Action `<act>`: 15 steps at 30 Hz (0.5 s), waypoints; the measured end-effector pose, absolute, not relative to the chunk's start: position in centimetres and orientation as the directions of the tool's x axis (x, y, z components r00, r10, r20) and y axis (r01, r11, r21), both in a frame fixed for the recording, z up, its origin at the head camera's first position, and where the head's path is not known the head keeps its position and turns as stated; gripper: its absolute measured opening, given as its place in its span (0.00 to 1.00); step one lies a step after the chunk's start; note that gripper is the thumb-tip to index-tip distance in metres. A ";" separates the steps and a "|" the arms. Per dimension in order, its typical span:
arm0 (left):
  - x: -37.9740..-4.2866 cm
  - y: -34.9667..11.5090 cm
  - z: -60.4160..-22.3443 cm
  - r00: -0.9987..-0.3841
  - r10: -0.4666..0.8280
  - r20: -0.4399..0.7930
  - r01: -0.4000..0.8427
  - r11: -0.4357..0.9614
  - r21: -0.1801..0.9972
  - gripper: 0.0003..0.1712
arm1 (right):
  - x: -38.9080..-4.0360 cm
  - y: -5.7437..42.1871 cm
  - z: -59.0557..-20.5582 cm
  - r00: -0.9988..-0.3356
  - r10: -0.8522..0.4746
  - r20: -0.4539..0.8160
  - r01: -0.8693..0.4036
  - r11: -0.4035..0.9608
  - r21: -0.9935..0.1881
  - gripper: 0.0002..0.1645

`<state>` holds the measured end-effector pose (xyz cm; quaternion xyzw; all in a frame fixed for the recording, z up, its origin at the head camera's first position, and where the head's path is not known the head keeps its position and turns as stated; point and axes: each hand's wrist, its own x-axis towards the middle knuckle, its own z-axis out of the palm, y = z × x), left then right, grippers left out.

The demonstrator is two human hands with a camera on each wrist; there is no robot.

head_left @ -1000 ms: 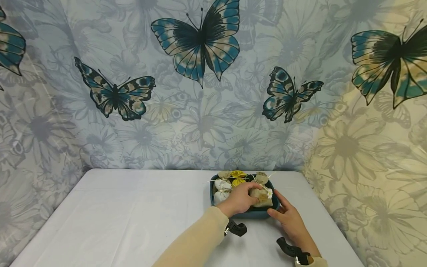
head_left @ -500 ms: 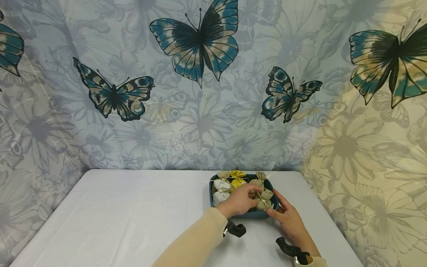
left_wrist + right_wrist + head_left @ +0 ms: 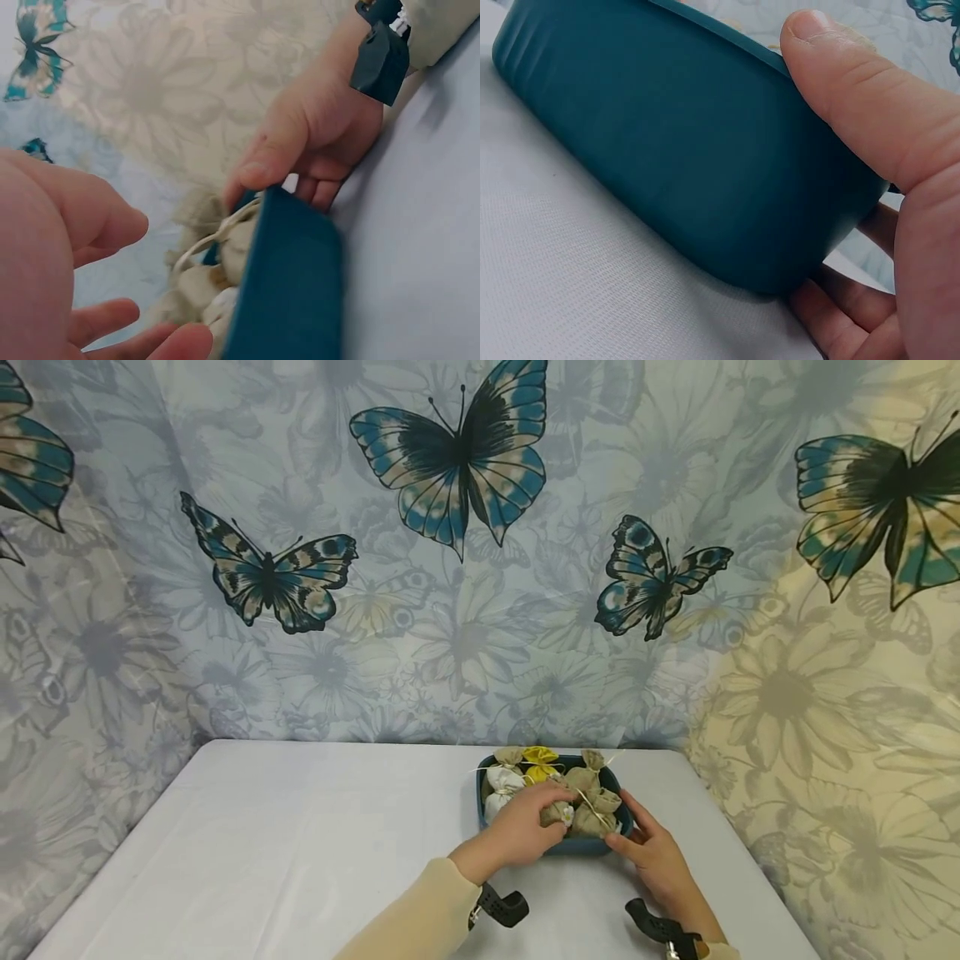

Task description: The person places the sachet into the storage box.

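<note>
A dark teal plastic bin (image 3: 583, 846) sits on the white-covered table, holding several small cloth pouches tied with cord. My left hand (image 3: 517, 827) reaches over its front edge, fingers and thumb around a beige pouch (image 3: 557, 812) with a white flower. In the left wrist view, the left hand's thumb and fingers (image 3: 112, 214) are spread apart. A second beige pouch (image 3: 595, 818), cord across it, lies in the front right corner. My right hand (image 3: 651, 852) grips the bin's right end, thumb at the rim and fingers low around the corner in the right wrist view.
Farther back in the bin are a yellow pouch (image 3: 540, 762) and other beige ones; a white pouch (image 3: 502, 787) lies at its left. The white tablecloth (image 3: 300, 835) stretches left. Behind the table hangs a butterfly-print cloth (image 3: 465, 677). Black camera mounts (image 3: 504, 907) are on both wrists.
The front right beige pouch was turned under the left hand, its cord now facing up. The left hand has since moved left, to the flowered pouch. The right hand stays on the bin.
</note>
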<state>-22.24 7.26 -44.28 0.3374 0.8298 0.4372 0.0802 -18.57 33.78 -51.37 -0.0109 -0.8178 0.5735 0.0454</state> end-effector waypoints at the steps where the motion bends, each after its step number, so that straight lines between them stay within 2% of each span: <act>1: -22.1 6.6 -44.2 -0.760 0.629 0.161 0.492 0.396 0.775 0.24 | -18.6 33.8 -51.5 -0.995 0.071 0.064 -0.037 0.335 -0.941 0.49; 5: -22.0 3.7 -43.7 -0.773 0.611 0.172 0.511 0.437 0.741 0.25 | -18.7 34.0 -51.9 -0.995 0.073 0.073 -0.046 0.321 -0.946 0.48; 9: -22.5 0.7 -43.6 -0.802 0.555 0.222 0.551 0.541 0.636 0.25 | -18.9 34.2 -51.7 -0.997 0.057 0.048 -0.028 0.311 -0.950 0.49; 15: -23.8 -3.2 -44.2 -0.859 0.434 0.273 0.512 0.720 0.468 0.26 | -18.9 34.9 -49.6 -0.999 0.027 0.044 -0.022 0.542 -0.840 0.54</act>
